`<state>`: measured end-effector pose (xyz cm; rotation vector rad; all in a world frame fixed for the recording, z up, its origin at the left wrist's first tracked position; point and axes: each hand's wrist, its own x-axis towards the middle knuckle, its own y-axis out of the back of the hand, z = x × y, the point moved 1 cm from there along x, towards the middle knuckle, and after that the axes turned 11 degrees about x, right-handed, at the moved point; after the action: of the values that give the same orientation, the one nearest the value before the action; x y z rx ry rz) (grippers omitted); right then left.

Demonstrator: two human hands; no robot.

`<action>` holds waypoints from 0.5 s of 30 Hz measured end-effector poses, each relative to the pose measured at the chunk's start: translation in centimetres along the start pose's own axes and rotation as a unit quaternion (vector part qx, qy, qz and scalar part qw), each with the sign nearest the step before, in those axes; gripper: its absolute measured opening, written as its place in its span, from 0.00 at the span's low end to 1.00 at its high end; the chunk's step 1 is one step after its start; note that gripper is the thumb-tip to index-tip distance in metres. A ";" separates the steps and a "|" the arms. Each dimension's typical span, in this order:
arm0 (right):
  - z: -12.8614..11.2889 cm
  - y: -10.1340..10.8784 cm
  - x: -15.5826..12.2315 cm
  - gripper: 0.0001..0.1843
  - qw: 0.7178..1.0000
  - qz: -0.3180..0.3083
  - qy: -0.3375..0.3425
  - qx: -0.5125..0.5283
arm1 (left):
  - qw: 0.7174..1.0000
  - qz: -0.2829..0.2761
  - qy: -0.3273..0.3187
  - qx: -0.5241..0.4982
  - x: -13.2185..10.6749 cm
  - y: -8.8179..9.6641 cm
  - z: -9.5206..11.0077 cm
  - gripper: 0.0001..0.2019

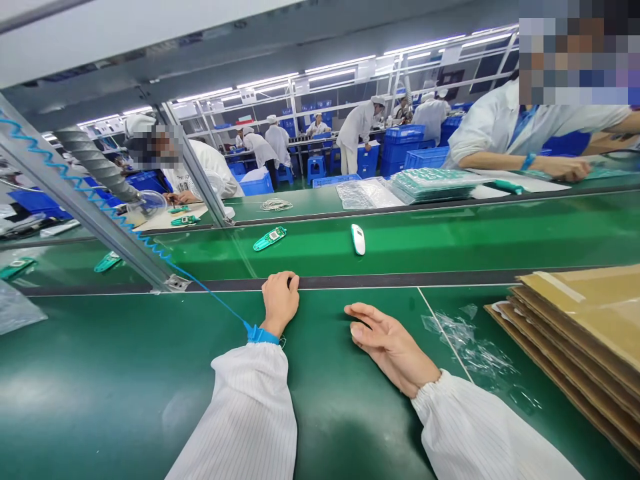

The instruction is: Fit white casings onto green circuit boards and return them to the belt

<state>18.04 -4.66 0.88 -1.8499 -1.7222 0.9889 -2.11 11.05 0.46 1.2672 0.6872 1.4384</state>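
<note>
My left hand (281,301) rests at the dark edge strip of the green conveyor belt (450,233), fingers curled in, with nothing seen in them. A blue wrist strap (263,335) with a coiled cord circles that wrist. Palm turned inward, my right hand (387,343) hovers over the green bench (345,427), fingers loosely apart and holding nothing. Beyond my hands, the belt carries a white oval device (359,240) with a small dark window. To its left lies a teal device housing (270,239) with its circuit board exposed.
Stacked cardboard (580,333) stands at right, beside crumpled clear plastic (475,353). A metal post (100,193) slants down at left. More teal housings (107,261) lie left on the belt. Across it, a co-worker's hand (565,169) is near stacked clear trays (435,185).
</note>
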 end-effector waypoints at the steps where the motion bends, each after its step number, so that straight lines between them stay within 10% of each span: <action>1: 0.0 0.0 0.0 0.25 1.000 -0.004 0.002 0.002 | 1.000 -0.009 -0.001 0.010 0.4 0.0 -0.3 0.14; 9: 0.4 0.2 1.0 0.26 0.998 -0.042 0.009 0.051 | 0.993 -0.032 0.078 0.084 7.6 1.1 -3.6 0.10; 15: 0.4 0.1 1.6 0.26 0.997 -0.044 0.003 0.067 | 0.994 -0.040 0.095 0.038 12.9 0.7 -1.9 0.11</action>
<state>17.82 -3.17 0.21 -1.6771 -1.6766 1.0364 -2.71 23.29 4.91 1.1564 0.9191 1.4909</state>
